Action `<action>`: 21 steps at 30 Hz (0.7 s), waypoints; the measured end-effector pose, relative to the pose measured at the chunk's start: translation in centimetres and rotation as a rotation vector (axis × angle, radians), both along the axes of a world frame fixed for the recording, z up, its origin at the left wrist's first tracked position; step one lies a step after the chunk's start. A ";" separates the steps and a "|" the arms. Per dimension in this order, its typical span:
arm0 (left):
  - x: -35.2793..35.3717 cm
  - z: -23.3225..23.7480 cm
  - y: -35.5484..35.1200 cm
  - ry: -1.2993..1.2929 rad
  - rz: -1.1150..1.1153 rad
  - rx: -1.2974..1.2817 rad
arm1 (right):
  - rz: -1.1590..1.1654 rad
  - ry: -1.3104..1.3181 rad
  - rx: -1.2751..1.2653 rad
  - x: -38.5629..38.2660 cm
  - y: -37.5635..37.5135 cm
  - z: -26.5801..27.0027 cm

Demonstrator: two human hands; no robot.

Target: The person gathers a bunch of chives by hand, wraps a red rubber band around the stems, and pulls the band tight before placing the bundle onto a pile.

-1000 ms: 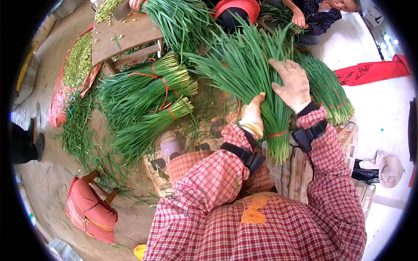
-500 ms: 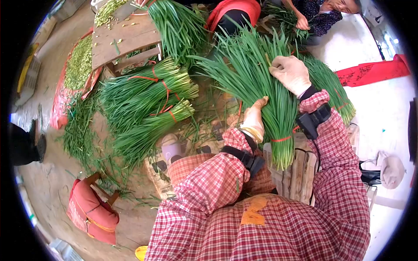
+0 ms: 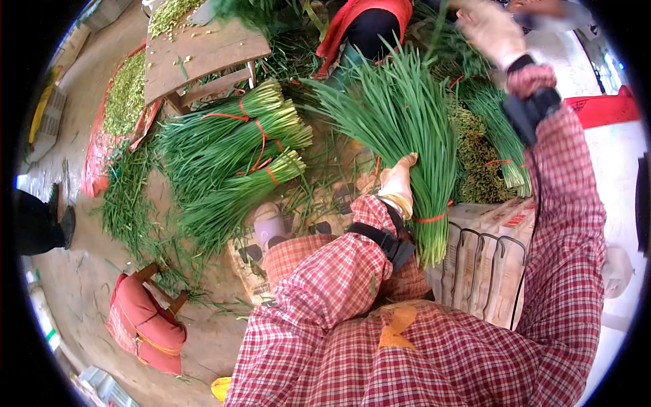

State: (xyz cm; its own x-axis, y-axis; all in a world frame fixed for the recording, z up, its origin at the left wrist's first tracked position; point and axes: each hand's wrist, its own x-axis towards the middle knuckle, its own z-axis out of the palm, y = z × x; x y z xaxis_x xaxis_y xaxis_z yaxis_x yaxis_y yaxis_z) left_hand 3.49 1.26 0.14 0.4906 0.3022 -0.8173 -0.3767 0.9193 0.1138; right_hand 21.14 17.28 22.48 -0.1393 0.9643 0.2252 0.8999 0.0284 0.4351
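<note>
Garlic chives [image 3: 413, 129], one bundle: lay in front of the person, leaves pointing away, red band [image 3: 430, 219] round the pale stems; left hand [image 3: 397, 180] gripped its left side. Tied bundles [image 3: 224, 152]: lay on the floor [image 3: 213, 285], to the left. Right hand [image 3: 491, 32]: raised beyond the chives to the right, too blurred to tell open or closed. Wooden worktop [image 3: 210, 57]: stood farther off, left, bearing chopped pieces [image 3: 169, 17].

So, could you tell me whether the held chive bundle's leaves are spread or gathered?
Spread: the chive bundle fans out beyond the left hand.
</note>
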 end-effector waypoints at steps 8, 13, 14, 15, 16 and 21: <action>0.0 -1.2 -0.1 -0.027 0.018 0.091 | 0.016 -0.105 -0.643 -7.6 -6.5 -11.4; -0.7 0.1 0.0 0.065 0.060 0.124 | -0.028 0.028 -0.142 -1.7 -2.2 -10.9; -0.2 -0.5 0.0 0.042 0.072 0.106 | 0.278 0.024 0.073 6.0 0.6 -11.4; -0.1 -0.9 0.0 0.019 0.084 0.089 | -0.173 0.417 0.055 1.2 -0.9 -6.7; -0.5 -0.1 0.3 0.051 0.059 0.091 | -0.129 0.504 0.083 1.5 -1.6 -5.7; -0.6 -0.9 0.6 -0.189 0.134 0.080 | -0.584 0.305 -0.738 6.2 -9.4 -6.6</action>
